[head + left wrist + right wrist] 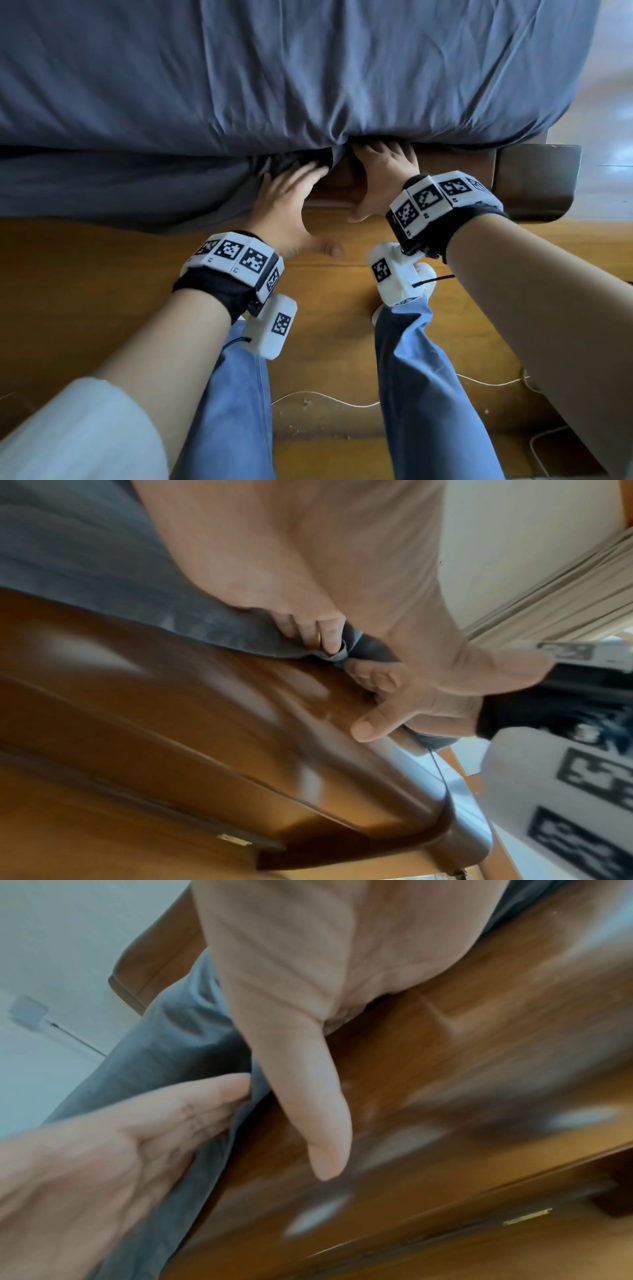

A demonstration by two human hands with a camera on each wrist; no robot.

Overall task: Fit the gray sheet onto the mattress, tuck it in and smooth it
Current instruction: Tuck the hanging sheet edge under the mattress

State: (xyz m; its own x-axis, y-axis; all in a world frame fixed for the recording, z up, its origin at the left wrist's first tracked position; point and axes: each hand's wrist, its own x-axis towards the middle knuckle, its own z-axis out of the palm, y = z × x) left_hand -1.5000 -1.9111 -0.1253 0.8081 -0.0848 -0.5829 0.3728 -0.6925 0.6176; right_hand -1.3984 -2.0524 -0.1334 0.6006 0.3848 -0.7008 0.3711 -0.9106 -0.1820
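A: Which step is this, would you say?

B: The tuck, I think. The gray sheet [274, 68] already covers the top of the mattress [496, 113]. To the right of the hands its edge is under the mattress and the wooden bed frame [534, 178] shows bare. To the left, a loose stretch hangs down over the frame toward the floor [102, 260].

A: And the hands?

B: The left hand [291, 202] lies flat against the hanging cloth, fingers [205, 1096] straight and close together, thumb out to the side, gripping nothing. The right hand [383, 171] is pushed in under the mattress edge, just beside the left one. In the head view its fingertips are hidden by the overhang. The left wrist view shows its fingers [329, 634] curled over a bunched fold of the sheet where it meets the frame, thumb sticking out free.

A: So it has hold of the cloth?

B: It looks that way, though the view is blurred.

A: What does the next move call for?

B: My guess: push that fold deep between mattress and frame, then work leftward along the loose stretch. The left hand would need to feed cloth up flat so it doesn't bunch. The creases fanning out from the tuck point on top need smoothing afterward.
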